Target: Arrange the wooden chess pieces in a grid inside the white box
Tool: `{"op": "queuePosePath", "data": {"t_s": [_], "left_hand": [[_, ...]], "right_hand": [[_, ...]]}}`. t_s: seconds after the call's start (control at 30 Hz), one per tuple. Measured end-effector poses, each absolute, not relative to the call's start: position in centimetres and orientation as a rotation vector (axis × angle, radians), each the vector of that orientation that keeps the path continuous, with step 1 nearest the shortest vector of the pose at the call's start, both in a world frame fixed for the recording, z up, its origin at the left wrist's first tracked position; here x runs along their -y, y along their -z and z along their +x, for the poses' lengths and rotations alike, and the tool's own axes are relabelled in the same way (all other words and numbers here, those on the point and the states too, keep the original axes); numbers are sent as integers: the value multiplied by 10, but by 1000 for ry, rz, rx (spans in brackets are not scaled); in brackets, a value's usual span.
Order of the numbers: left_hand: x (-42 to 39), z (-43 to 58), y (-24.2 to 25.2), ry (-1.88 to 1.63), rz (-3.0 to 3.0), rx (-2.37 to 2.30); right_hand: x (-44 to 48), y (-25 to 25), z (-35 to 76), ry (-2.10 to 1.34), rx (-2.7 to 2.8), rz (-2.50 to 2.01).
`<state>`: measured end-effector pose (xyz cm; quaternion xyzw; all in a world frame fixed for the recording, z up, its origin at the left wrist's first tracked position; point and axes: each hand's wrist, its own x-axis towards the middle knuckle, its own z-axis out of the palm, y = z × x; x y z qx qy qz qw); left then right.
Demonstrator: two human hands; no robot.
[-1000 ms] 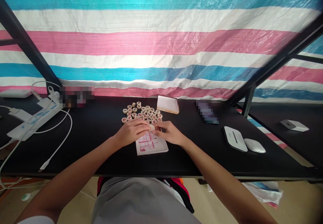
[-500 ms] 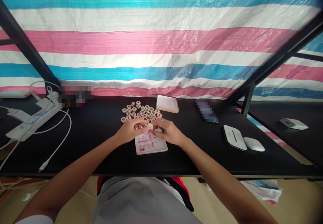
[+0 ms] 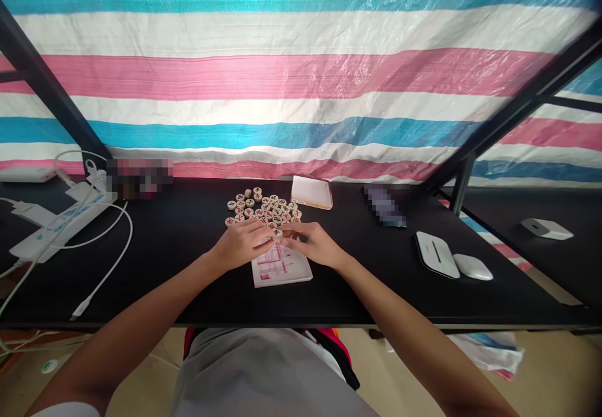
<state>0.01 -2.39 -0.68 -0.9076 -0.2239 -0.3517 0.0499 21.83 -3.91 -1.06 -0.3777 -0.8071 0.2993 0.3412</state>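
Chess piece (image 3: 277, 233) has crept far and slightly left over the last second. It now sits at the near edge of the loose pile (image 3: 263, 207), above the printed sheet's (image 3: 282, 269) far edge. Left hand (image 3: 244, 244) and right hand (image 3: 315, 244) both pinch it by the fingertips; not set down yet.

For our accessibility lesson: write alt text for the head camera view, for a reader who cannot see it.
A person's left hand and right hand together pinch one round xiangqi piece over a folded paper board printed in red, on a black table. A cluster of xiangqi pieces and a white box lie beyond.
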Motion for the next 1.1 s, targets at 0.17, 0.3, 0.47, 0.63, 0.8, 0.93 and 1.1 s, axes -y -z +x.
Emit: {"op": "queuePosePath", "data": {"t_s": [0.17,0.3,0.47,0.63,0.8,0.93,1.1], "left_hand": [[25,2,8,1011,-2830,646],[25,1,7,1015,-2883,767],[26,0,6,1065,-3006,983],[26,0,4,1065,-3067,1013],[26,0,6,1084,-3047,989],[26,0,8,1103,-2985,938],[26,1,9,1091,-2950,904]], "right_hand": [[38,14,217,-793,2073,-1008],[38,15,218,-746,2060,-990],[39,12,219,-684,2076,-984],[41,10,217,-654,2075,-977],[40,11,219,-611,2104,-966],[39,12,220,-593,2143,-987],[39,11,220,-594,2175,-978]]}}
